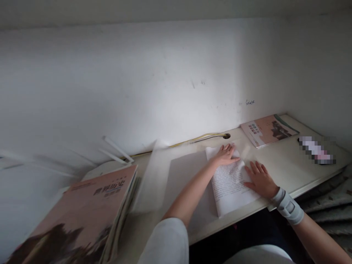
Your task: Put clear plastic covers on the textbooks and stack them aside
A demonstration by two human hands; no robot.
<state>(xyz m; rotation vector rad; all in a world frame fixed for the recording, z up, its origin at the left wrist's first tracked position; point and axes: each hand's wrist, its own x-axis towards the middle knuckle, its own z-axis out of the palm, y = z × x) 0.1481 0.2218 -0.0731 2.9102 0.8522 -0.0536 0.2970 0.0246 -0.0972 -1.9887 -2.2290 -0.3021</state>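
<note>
A printed sheet of paper (229,187) lies on the white desk (286,172). My left hand (226,154) rests flat on its far edge with fingers stretched out. My right hand (260,178) lies flat on the sheet's right side, fingers spread; a grey brace wraps that wrist. A blurred pale page (154,176) stands tilted up to the left of the sheet.
A stack of pink-covered books (88,212) sits at the near left. Another pink book (268,130) lies at the far right by the wall. A yellow cable (198,138) runs into a desk hole. A blurred-out object (316,149) lies at the right.
</note>
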